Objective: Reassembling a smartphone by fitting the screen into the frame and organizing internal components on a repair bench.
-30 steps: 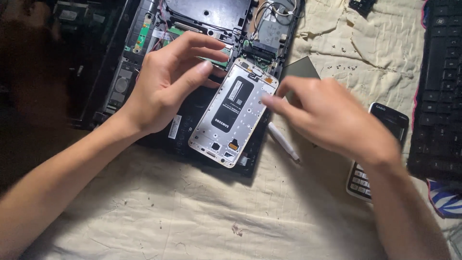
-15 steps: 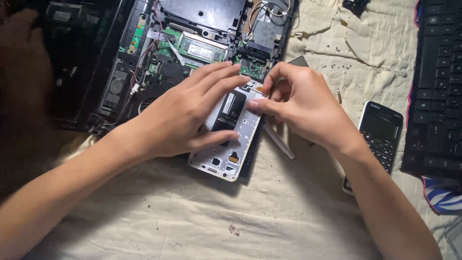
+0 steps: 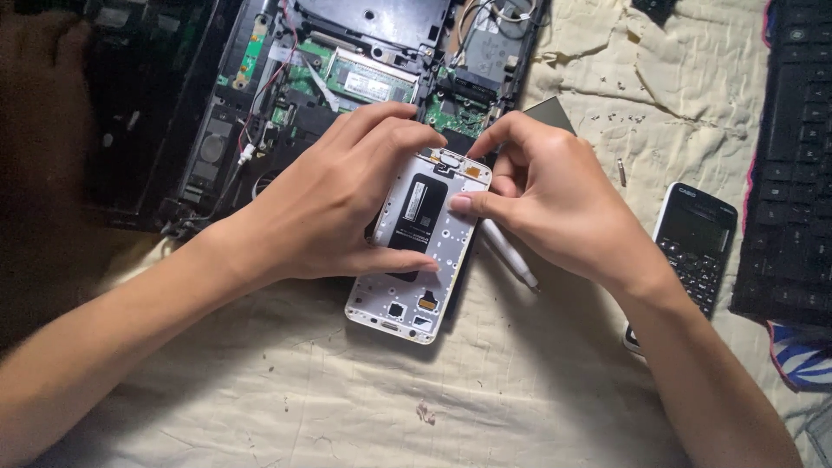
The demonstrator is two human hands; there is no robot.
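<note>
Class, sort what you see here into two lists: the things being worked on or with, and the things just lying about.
In hand:
- phone frame, white, back open
- left hand, laid over the frame
- right hand, pinching at the frame's top edge

Lying about:
- opened laptop
- white stylus, under the right hand
- calculator
- black keyboard
- cloth

Hands: I count two, my left hand (image 3: 334, 204) and my right hand (image 3: 555, 204), both resting on the one phone.
Opened smartphones: I see one, a white phone frame (image 3: 420, 251) with its back off.
Opened laptops: I count one, the black laptop chassis (image 3: 364, 78) with its boards bare.
Calculators: one, a black scientific calculator (image 3: 693, 247).
Keyboards: one black keyboard (image 3: 793, 165) at my right edge.
White pen-shaped tools: one white stylus (image 3: 511, 256).
Cloths: one cream cloth (image 3: 347, 399).
</note>
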